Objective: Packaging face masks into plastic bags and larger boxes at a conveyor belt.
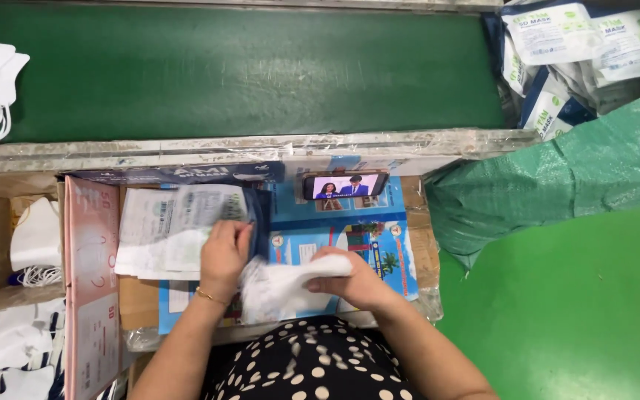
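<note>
Both closed on work: left hand (224, 252) pinching clear pouch (187, 222) lying leftward, right hand (353, 280) gripping white mask (283, 285), long axis pointing toward that pouch.

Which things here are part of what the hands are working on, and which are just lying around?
In hand:
left hand
right hand
white face mask
stack of clear pouches

Lying about:
phone
packed masks
green belt
green sack
pink box

Green belt (246, 70) ahead of me is open, reach is free there. Phone (345, 184) stands right past my hands, pink box (92, 281) walls my left, green sack (557, 178) crowds my right.
</note>
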